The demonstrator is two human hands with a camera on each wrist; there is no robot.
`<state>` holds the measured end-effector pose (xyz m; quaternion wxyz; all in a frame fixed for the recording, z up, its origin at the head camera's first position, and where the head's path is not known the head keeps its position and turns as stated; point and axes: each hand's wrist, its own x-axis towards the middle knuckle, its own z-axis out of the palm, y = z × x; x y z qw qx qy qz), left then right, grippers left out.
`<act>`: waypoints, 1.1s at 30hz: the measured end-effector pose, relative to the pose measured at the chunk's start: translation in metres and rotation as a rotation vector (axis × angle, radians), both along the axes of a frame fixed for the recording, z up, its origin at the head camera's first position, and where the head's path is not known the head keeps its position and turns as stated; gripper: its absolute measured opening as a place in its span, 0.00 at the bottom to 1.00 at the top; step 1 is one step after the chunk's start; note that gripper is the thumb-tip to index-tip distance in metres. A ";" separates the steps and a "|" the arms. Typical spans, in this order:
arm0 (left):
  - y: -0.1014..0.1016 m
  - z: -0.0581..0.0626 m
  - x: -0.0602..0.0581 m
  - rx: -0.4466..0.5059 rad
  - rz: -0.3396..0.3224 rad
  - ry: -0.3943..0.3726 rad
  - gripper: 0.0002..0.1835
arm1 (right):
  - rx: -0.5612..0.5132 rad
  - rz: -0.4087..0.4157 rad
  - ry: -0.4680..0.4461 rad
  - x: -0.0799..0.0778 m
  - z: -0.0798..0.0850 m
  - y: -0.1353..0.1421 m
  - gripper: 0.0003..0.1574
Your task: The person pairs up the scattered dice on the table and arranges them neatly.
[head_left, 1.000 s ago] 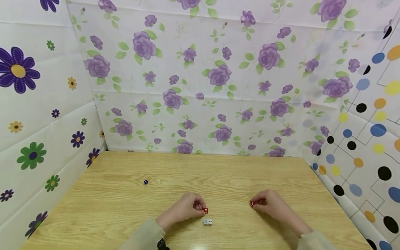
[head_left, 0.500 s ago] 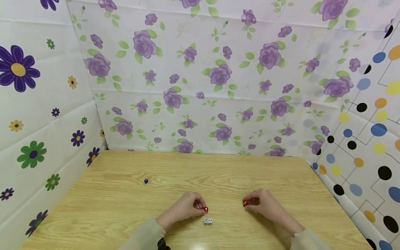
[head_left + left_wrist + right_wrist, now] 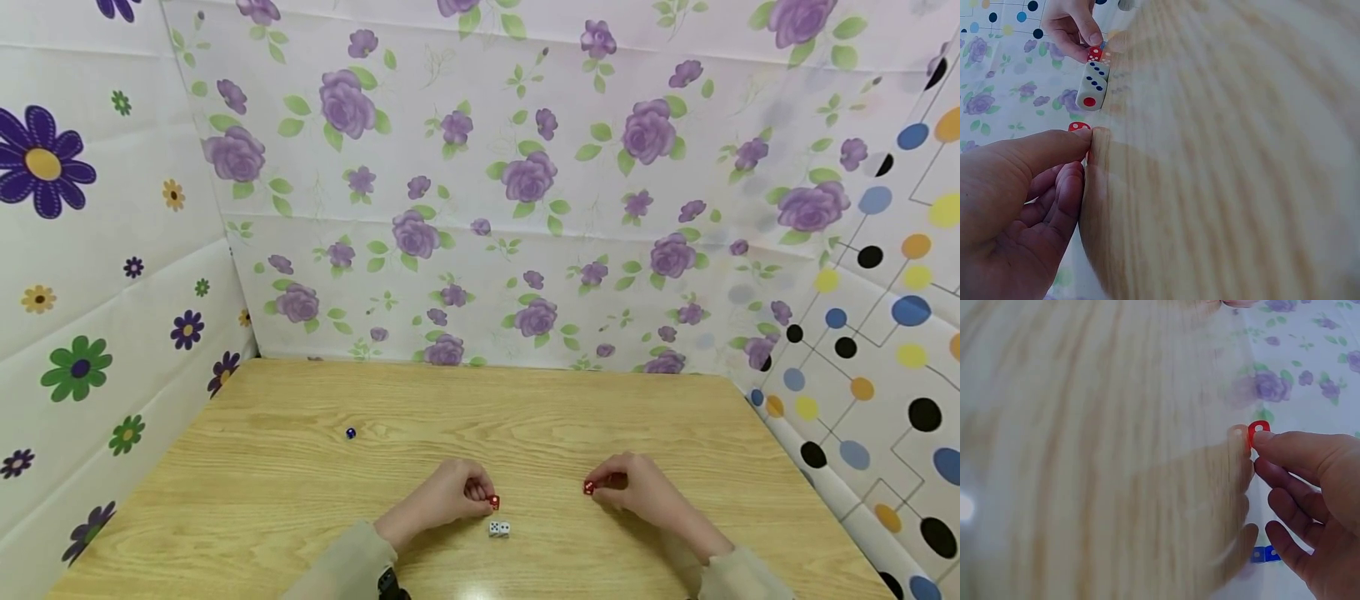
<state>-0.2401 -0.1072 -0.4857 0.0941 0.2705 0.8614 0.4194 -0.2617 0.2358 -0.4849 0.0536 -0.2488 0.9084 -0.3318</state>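
Note:
My left hand pinches a small red die between thumb and fingers, low at the tabletop. Just in front of it, nearer to me, two white dice lie side by side; in the left wrist view they show blue pips and one red pip. Over to the right, my right hand holds a second red die by thumb and index finger, apart from the other dice. In the right wrist view the thumb partly covers that red die. Its other fingers are loosely bent.
A dark blue die sits farther back on the left of the wooden table. Floral and dotted cloth walls enclose the table at the back and both sides. A black watch-like band is on the left wrist.
My right hand has slid left with its red die, mostly during the first half second, narrowing the gap to the left hand. The left hand and the white dice stay put.

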 end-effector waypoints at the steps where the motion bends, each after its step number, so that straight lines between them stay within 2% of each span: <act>1: 0.000 0.000 0.000 0.000 0.000 0.000 0.04 | -0.001 0.002 0.001 0.000 0.000 0.000 0.09; 10: 0.000 0.002 0.001 0.003 -0.006 0.000 0.04 | 0.029 0.029 0.083 0.001 -0.003 -0.009 0.07; 20: -0.001 0.001 0.000 0.007 -0.013 -0.011 0.04 | 0.069 0.083 0.136 0.001 -0.004 -0.037 0.07; 25: -0.001 0.000 0.000 0.010 -0.014 -0.013 0.04 | 0.086 0.086 0.133 0.004 -0.003 -0.052 0.07; 33: -0.001 0.000 -0.001 0.005 -0.002 -0.012 0.04 | 0.029 0.145 0.080 0.006 -0.003 -0.072 0.07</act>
